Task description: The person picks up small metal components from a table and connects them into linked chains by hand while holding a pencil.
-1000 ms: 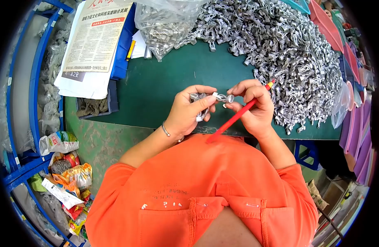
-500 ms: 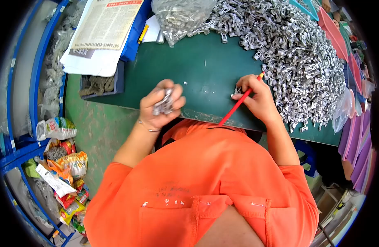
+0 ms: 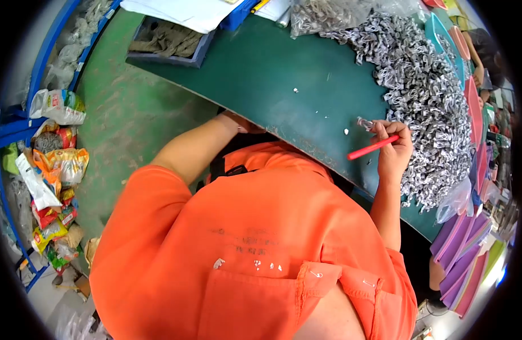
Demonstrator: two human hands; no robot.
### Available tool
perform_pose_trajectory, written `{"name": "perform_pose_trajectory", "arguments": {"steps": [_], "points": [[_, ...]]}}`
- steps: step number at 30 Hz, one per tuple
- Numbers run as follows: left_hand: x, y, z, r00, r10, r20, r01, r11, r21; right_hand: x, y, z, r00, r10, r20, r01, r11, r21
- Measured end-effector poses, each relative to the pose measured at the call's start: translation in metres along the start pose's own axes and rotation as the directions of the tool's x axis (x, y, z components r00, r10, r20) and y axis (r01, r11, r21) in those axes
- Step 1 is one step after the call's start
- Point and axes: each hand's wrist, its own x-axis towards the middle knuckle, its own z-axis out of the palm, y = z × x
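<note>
My right hand (image 3: 398, 148) is above the green table, closed around a red pencil (image 3: 374, 148) that points down to the left. At its fingertips is a small silvery metal piece (image 3: 364, 123). Just right of this hand lies a large heap of similar looped metal pieces (image 3: 436, 107). My left hand (image 3: 241, 120) reaches under the table's near edge; its fingers are hidden, so what it holds does not show.
White specks dot the green tabletop (image 3: 272, 73). A grey box (image 3: 199, 56) with brown cloth sits at its left corner, near papers (image 3: 187, 14). A clear bag (image 3: 329, 17) of metal pieces lies at the back. Pink trays (image 3: 472, 107) stand beyond the heap, near another person's arm.
My left hand, earlier above the table edge with a cluster of metal pieces, has gone down under the edge. My right hand keeps the pencil, now turned differently. The view has swung.
</note>
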Motion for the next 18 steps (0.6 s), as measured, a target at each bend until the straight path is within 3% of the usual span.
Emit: {"name": "perform_pose_trajectory", "arguments": {"steps": [3,7,9,10,12,13,18], "points": [[0.036,-0.005,0.008,0.999,0.041,-0.037,-0.039,0.998,0.052,-0.002,-0.008,0.003,0.987,0.147,-0.065,-0.138,0.982,0.125],[0.054,-0.009,0.016,0.971,0.173,-0.163,-0.067,0.856,0.512,-0.003,-0.011,0.003,0.964,0.265,-0.021,-0.245,0.915,0.321],[0.052,-0.011,0.021,0.952,0.254,-0.169,0.006,0.538,0.843,-0.003,-0.012,0.004,0.959,0.285,-0.006,-0.263,0.895,0.361],[0.046,-0.013,0.025,0.945,0.293,-0.143,0.059,0.275,0.960,-0.003,-0.012,0.003,0.958,0.287,0.003,-0.266,0.885,0.382],[0.028,-0.020,0.034,0.945,0.321,-0.055,0.136,-0.234,0.963,-0.003,-0.009,0.002,0.962,0.272,0.012,-0.253,0.875,0.412],[0.013,-0.026,0.040,0.952,0.306,-0.011,0.136,-0.389,0.911,-0.001,-0.008,0.002,0.966,0.256,0.034,-0.245,0.866,0.437],[-0.090,-0.048,0.075,0.940,0.203,0.273,0.001,-0.804,0.595,0.002,-0.002,0.003,0.977,0.203,0.068,-0.206,0.813,0.544]]}}
